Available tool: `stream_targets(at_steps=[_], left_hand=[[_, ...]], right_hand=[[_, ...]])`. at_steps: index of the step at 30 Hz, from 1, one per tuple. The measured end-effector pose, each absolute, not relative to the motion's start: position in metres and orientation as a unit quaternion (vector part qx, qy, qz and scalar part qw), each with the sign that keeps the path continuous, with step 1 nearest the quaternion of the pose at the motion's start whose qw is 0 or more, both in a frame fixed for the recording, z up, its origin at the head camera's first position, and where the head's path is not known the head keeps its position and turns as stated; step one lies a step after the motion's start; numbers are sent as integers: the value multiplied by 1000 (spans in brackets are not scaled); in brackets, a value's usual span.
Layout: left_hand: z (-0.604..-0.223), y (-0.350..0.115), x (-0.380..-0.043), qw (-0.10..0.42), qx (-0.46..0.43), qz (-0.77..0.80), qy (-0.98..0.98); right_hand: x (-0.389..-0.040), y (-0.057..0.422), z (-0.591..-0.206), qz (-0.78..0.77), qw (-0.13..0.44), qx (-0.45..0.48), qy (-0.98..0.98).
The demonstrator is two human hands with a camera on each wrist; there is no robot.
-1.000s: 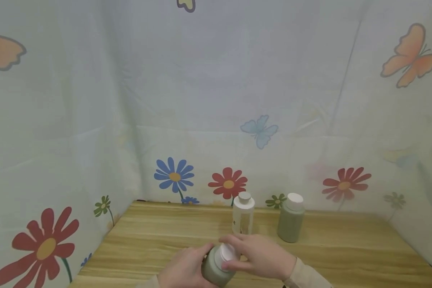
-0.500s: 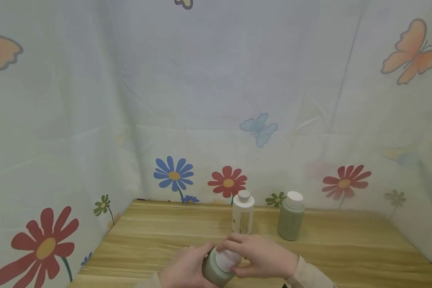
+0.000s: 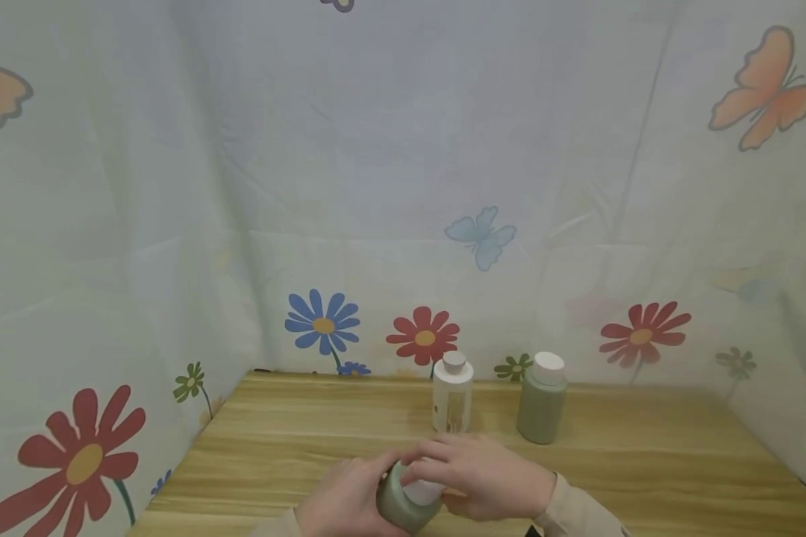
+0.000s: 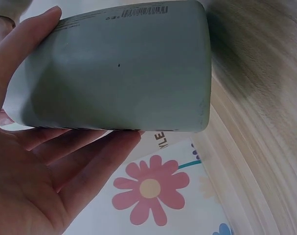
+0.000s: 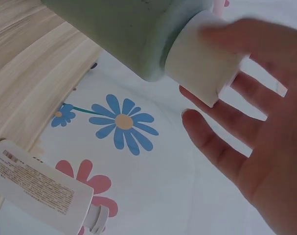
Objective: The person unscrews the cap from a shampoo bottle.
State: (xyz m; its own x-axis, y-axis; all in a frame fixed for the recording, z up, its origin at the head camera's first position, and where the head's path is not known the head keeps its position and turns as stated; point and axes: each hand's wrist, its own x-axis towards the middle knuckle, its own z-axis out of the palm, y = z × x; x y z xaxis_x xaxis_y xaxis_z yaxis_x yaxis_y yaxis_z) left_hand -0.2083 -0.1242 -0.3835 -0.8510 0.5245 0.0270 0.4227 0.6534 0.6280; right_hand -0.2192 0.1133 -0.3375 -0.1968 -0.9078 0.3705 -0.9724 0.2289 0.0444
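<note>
Over the near part of the table [image 3: 295,425], our left hand [image 3: 348,500] grips a tilted green bottle [image 3: 401,509], thumb on one side and fingers on the other, while our right hand [image 3: 480,477] pinches its white cap [image 3: 424,493] between thumb and fingers. The bottle leans right; whether its base touches the table, we cannot tell. If we squeeze the cap too lightly, our fingertips could slip off, and a slack left hand might let the body spin. With this lean, a loosened cap could mean a spill. Just beyond our right hand stands a white bottle [image 3: 452,399], which a jerk of our knuckles might topple. Farther right stands an upright green bottle [image 3: 541,412], before the flowered curtain [image 3: 376,149].
</note>
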Motion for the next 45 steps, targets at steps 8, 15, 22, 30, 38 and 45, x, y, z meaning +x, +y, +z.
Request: stream_targets(at_steps=[8, 15, 22, 30, 38, 45], left_hand=[[-384, -122, -207, 64, 259, 301, 916], [-383, -121, -207, 67, 253, 290, 921], [-384, -122, -205, 56, 262, 286, 920], [-385, -124, -205, 64, 254, 315, 912], [-386, -124, -206, 73, 244, 317, 913], [-386, -124, -206, 63, 250, 314, 914]], right_hand=[[-218, 109, -341, 120, 150, 481, -855], [-217, 110, -342, 122, 143, 448, -874], [-214, 110, -338, 132, 113, 478, -861], [-216, 113, -337, 104, 185, 581, -786], [-218, 113, -342, 78, 207, 606, -764], [-219, 110, -345, 96, 195, 601, -769]])
